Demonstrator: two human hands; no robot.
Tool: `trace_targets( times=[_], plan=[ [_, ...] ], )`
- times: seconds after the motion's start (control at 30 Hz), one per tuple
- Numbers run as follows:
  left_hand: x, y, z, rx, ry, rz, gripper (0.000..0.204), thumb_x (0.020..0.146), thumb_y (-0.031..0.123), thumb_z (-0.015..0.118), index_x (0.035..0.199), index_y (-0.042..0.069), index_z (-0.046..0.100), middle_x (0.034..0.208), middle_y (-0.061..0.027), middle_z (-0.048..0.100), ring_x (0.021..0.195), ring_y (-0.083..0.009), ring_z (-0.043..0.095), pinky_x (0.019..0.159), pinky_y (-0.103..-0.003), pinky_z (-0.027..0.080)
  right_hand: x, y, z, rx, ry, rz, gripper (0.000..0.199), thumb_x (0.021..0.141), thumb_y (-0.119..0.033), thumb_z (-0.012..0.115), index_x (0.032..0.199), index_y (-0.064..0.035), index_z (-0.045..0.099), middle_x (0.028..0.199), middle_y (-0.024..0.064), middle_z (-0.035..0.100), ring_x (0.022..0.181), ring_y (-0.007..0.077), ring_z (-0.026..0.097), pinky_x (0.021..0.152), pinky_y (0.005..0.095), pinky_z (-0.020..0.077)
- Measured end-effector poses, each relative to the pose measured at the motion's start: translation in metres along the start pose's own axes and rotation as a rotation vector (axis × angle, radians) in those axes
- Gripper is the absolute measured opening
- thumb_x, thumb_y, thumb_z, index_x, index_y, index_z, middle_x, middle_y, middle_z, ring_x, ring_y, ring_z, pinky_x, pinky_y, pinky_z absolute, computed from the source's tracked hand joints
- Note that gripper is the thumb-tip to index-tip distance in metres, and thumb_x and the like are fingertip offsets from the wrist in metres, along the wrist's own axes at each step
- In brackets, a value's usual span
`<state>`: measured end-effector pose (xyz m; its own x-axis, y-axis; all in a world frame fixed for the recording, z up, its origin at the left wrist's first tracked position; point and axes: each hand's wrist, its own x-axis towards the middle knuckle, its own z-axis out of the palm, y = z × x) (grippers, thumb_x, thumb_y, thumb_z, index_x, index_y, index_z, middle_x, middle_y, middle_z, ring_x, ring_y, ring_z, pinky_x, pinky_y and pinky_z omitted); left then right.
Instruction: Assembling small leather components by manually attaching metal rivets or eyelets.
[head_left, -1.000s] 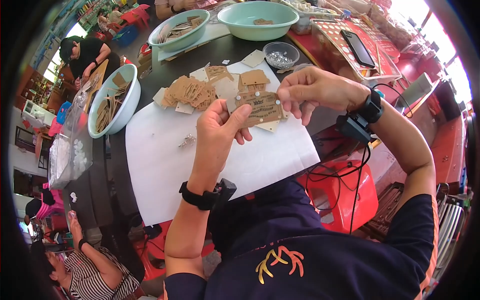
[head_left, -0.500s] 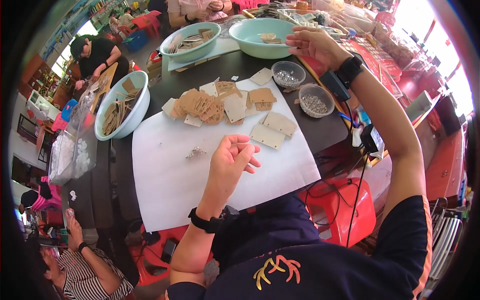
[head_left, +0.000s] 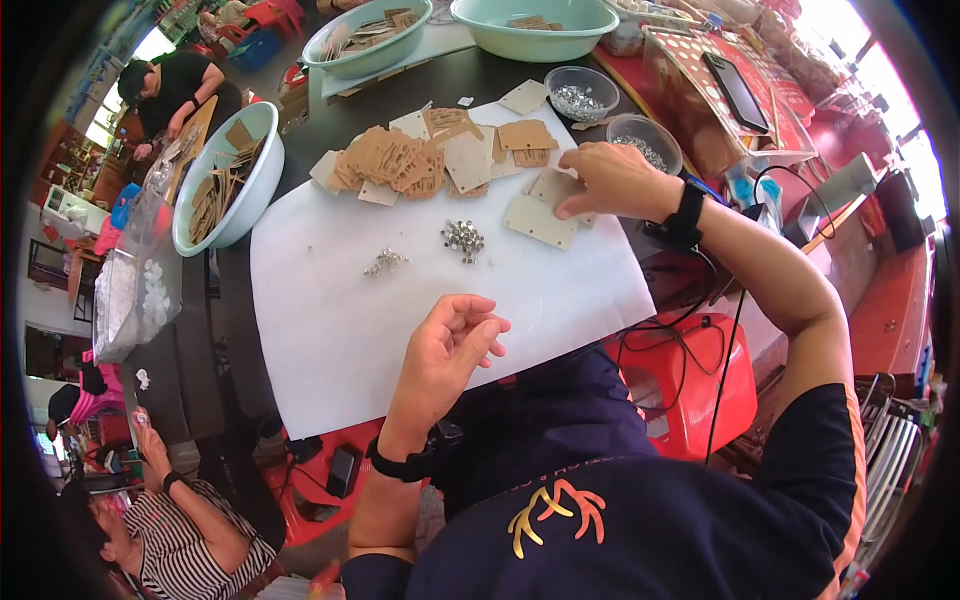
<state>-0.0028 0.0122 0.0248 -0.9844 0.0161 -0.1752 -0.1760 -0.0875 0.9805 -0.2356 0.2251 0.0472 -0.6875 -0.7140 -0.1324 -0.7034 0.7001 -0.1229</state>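
Note:
My right hand (head_left: 622,182) lies over a few pale cards (head_left: 540,222) with small punched holes, at the right of a white sheet (head_left: 330,370). Its thumb and fingers are apart and seem to touch the upper card; the fingertips' undersides are hidden. Closer to me, my left hand (head_left: 450,348) hovers over the sheet's near part, fingers loosely curled and thumb apart, with nothing visible in it. Beyond it sit a heap of small shiny metal pieces (head_left: 462,240) and a smaller cluster of silvery bits (head_left: 385,263). Brown and pale card pieces (head_left: 400,160) are heaped farther back.
Two plastic tubs, one (head_left: 584,75) behind the other (head_left: 668,130), hold metal bits at the back right. Pale green basins (head_left: 262,180) with card pieces stand left and at the back. A phone (head_left: 735,92) lies far right; cables hang by a red stool (head_left: 715,380).
My right hand has come down from beside the far basin to the pale cards. A heap of metal pieces now lies on the sheet's middle. My left hand stays nearly in place.

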Motion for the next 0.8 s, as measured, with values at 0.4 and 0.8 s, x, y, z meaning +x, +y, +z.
trace_targets(
  times=[0.4,0.8],
  plan=[
    [0.019,-0.019,0.017,-0.128,0.053,0.06,0.03,0.098,0.013,0.057,0.123,-0.003,0.052,0.105,-0.0125,0.066,0.087,-0.0171,0.066,0.075,-0.028,0.053,-0.017,-0.005,-0.016,0.638,0.049,-0.009,0.032,0.089,-0.029,0.069,0.104,-0.0011,0.067,0.082,0.0044,0.065,0.072,0.0138,0.06,0.066,0.0301,0.0491],
    [0.021,-0.014,0.024,-0.41,0.08,0.038,0.031,0.101,0.017,0.052,0.125,-0.002,0.054,0.106,-0.0148,0.068,0.089,-0.0229,0.07,0.073,-0.03,0.057,0.007,-0.026,-0.01,0.954,-0.185,0.0,0.033,0.096,-0.033,0.062,0.108,-0.0023,0.069,0.082,0.0006,0.064,0.075,0.0075,0.061,0.065,0.0239,0.0527]
  ],
)
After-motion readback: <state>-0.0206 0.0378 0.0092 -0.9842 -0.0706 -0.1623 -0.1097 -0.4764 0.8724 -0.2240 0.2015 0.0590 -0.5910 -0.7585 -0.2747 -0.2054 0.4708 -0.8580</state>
